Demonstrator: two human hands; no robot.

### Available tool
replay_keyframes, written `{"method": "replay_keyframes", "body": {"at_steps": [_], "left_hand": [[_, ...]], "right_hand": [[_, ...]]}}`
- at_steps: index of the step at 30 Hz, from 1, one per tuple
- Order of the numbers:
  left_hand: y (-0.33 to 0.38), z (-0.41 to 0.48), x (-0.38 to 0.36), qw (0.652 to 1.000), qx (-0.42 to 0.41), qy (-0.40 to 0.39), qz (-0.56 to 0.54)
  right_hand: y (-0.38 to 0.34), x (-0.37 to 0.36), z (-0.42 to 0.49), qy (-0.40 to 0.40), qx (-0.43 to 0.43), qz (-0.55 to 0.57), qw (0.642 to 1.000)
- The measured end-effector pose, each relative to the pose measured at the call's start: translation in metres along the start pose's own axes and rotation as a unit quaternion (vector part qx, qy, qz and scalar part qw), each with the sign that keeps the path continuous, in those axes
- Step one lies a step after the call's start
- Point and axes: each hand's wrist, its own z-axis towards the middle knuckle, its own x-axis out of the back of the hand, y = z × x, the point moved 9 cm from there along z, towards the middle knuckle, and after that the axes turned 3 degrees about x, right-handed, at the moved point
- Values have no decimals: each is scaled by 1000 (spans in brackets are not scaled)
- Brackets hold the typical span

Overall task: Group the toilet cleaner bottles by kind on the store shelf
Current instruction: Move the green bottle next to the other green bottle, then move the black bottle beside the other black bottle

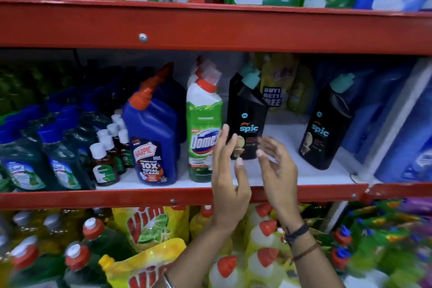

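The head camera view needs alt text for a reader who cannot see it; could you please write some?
Two open hands, left hand and right hand, reach toward a black Spic bottle on a red-framed store shelf. A green Domex bottle and blue Harpic bottle stand to its left; another Spic bottle stands apart, right.

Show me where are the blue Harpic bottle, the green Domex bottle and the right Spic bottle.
Harpic bottle (pixel 152 145): head view, on the front label.
Domex bottle (pixel 203 124): head view, on the green body above the logo.
Right Spic bottle (pixel 321 131): head view, on the black body at the logo.
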Motion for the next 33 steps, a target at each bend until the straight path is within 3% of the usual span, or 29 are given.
{"method": "replay_keyframes", "body": {"at_steps": [2, 6, 9, 15, 20, 23, 28, 33], "left_hand": [[-1, -1, -35, 998, 23, -59, -30], [-30, -14, -116, 955, 190, -220, -61], [-48, -13, -157, 929, 265, -247, -78], [-73, 9, -222, 886, 352, -285, -100], [-67, 21, -247, 861, 338, -354, -135], [-66, 30, -240, 864, 349, -336, -135], [-50, 35, -203, 907, 310, -268, -97], [-29, 24, -146, 953, 178, -245, -21]], "right_hand": [[9, 40, 4, 72, -2, -11, 997], [25, 93, 16, 153, -2, -85, 985], [41, 114, 29, 184, -16, -142, 972], [84, 126, 58, 144, -78, -172, 971], [88, 138, 63, 189, -101, -159, 964], [88, 144, 67, 188, -91, -134, 969], [76, 140, 68, 107, -91, -45, 989], [49, 112, 61, 23, -55, 26, 998]]}}
